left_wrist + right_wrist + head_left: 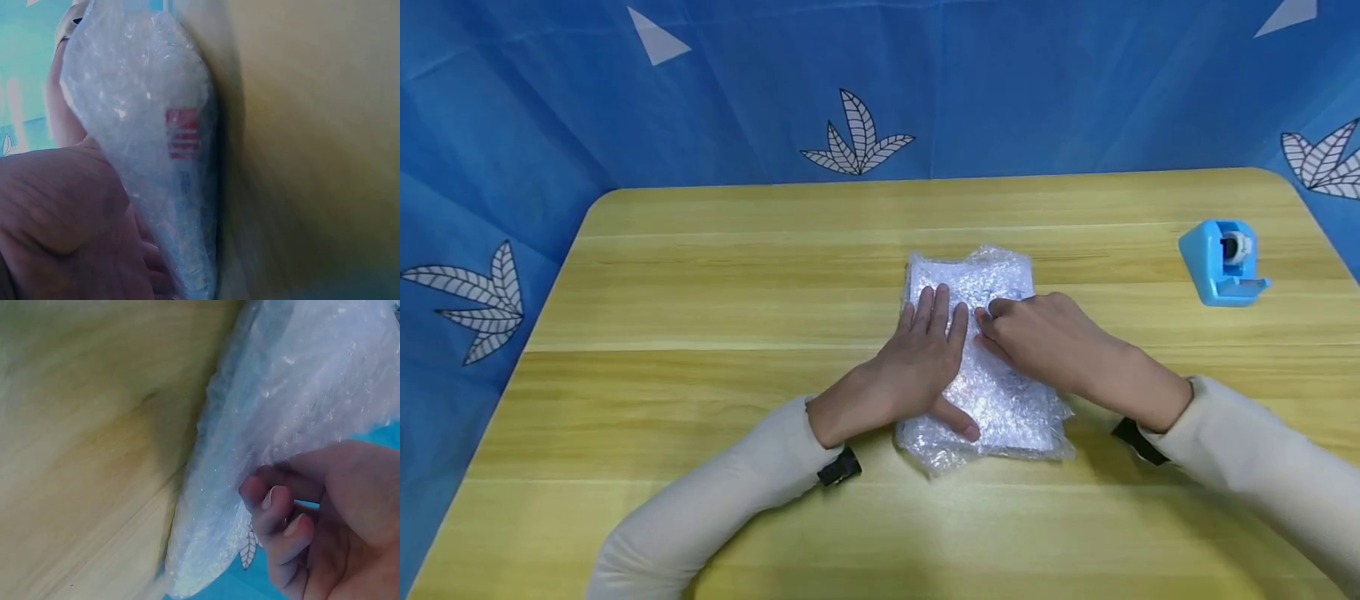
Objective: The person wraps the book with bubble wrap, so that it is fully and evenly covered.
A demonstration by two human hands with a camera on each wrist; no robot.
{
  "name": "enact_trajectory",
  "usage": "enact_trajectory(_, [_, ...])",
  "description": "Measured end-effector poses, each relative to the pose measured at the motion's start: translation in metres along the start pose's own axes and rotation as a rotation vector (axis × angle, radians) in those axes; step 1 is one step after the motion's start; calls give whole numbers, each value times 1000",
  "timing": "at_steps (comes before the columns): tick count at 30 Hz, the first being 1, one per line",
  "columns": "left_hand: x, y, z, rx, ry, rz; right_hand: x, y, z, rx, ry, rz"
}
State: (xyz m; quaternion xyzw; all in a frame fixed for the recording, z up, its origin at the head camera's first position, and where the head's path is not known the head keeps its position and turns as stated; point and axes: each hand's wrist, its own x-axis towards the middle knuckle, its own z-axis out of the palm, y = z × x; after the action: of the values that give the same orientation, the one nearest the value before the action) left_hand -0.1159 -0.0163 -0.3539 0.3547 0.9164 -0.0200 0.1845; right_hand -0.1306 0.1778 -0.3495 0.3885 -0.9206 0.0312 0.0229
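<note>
A flat package in clear bubble wrap (1000, 417) lies on the table, its wrap crumpled along the edges. My left hand (921, 358) rests on its left part, fingers straight and spread, thumb pointing toward the near edge. With bent fingers, my right hand (1052, 342) presses on the upper middle of the package. In the right wrist view its curled fingers (278, 503) touch the wrap, and nothing held shows between them. The left wrist view shows a red printed mark (182, 133) through the wrap at the package's side.
A blue tape dispenser (1217, 262) with a roll in it stands at the table's right, toward the back. Light wood grain covers the table (700, 333). Behind and beside it hangs a blue cloth (1000, 83) with leaf prints.
</note>
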Motion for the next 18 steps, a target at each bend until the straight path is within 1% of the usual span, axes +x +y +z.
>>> enact_trajectory(3, [-3, -2, -1, 11, 11, 5, -1, -1, -2, 11, -20, 0])
enact_trajectory(6, [-3, -2, 1, 8, 10, 12, -8, -2, -1, 35, -42, 18])
enact_trajectory(10, [-2, -2, 2, -7, 2, 10, -21, -5, -1, 20, -9, 18])
enact_trajectory(14, [-2, -1, 1, -2, 6, 9, -34, -7, 1, 14, 48, -30])
enact_trajectory(18, [-2, -1, 1, 17, 18, 5, -37, -5, 2, 52, 53, -82])
